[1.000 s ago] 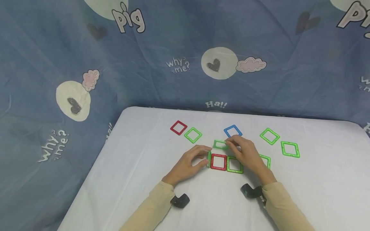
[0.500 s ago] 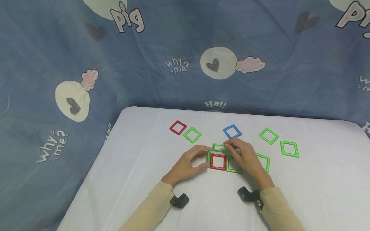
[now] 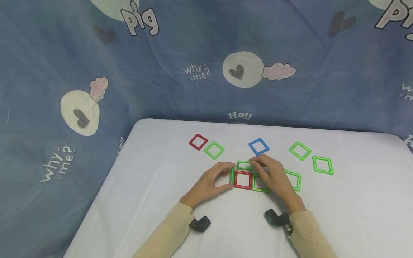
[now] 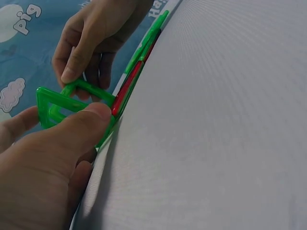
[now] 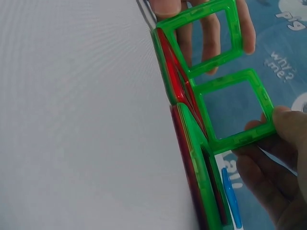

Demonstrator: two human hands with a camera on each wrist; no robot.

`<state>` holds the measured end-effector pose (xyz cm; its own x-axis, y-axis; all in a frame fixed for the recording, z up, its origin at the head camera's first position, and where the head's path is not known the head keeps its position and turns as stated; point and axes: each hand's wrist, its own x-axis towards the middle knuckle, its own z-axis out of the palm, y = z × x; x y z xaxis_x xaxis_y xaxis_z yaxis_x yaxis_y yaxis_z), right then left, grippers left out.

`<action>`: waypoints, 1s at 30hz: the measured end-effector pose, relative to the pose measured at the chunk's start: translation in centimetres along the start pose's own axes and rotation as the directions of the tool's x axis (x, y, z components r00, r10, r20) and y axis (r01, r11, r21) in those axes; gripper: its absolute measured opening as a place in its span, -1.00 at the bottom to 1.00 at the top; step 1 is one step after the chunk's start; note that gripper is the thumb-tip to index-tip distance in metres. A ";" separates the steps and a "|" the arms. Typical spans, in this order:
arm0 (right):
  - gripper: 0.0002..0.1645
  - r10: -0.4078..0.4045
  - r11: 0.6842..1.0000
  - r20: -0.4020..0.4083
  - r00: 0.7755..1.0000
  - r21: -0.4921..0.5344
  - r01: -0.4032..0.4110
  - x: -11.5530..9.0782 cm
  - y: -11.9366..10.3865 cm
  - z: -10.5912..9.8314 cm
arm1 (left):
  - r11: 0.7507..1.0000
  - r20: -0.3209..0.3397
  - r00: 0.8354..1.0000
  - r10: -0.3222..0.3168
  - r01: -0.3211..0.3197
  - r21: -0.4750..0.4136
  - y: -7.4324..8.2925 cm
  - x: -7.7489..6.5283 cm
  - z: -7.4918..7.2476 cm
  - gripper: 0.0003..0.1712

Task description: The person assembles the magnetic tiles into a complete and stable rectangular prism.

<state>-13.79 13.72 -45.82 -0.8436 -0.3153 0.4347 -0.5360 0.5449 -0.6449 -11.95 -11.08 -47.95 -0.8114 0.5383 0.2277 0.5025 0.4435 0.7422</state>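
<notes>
My left hand (image 3: 208, 186) pinches a green square magnetic tile (image 4: 43, 108) that stands on edge along the left side of a flat red tile (image 3: 242, 187). With thumb and fingertips, my right hand (image 3: 274, 175) holds a second green square tile (image 5: 263, 98) upright at the red tile's far edge. In the right wrist view, the two upright tiles stand close together at an angle. A flat green tile (image 3: 262, 190) adjoins the red one on its right, partly under my right hand. Red and green layers show stacked in the row, seen edge-on in the wrist views.
Another green tile (image 3: 299, 182) lies right of my right hand, partly hidden. Farther back on the white table (image 3: 155, 172) lie a red tile (image 3: 193, 146), a green tile (image 3: 210, 155), a blue tile (image 3: 265, 144) and two green tiles (image 3: 294, 146) at the right.
My right hand has brought its green tile nearer, down to the red tile's far edge, and has stayed there over the last half second. The left hand has held its place.
</notes>
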 end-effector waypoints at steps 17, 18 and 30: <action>-0.87 0.026 1.000 -0.006 1.000 0.017 -0.026 -0.3 -0.2 0.4 | 1.000 0.009 1.000 0.001 -0.001 0.008 0.4 0.0 -0.1 -0.20; -0.87 0.032 0.999 -0.003 0.999 0.018 -0.032 -0.3 -0.2 0.4 | 1.000 0.010 1.000 0.000 0.000 0.007 0.4 0.0 -0.1 -0.21; -0.87 0.052 0.997 0.012 0.999 0.052 -0.052 -0.4 -0.2 0.6 | 0.999 0.021 0.999 -0.040 0.041 -0.016 0.5 -0.2 -0.3 -0.42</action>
<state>-13.38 13.31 -46.26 -0.8704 -0.2962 0.3932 -0.4923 0.5191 -0.6987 -11.65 -11.13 -47.46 -0.8246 0.5349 0.1844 0.4643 0.4537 0.7607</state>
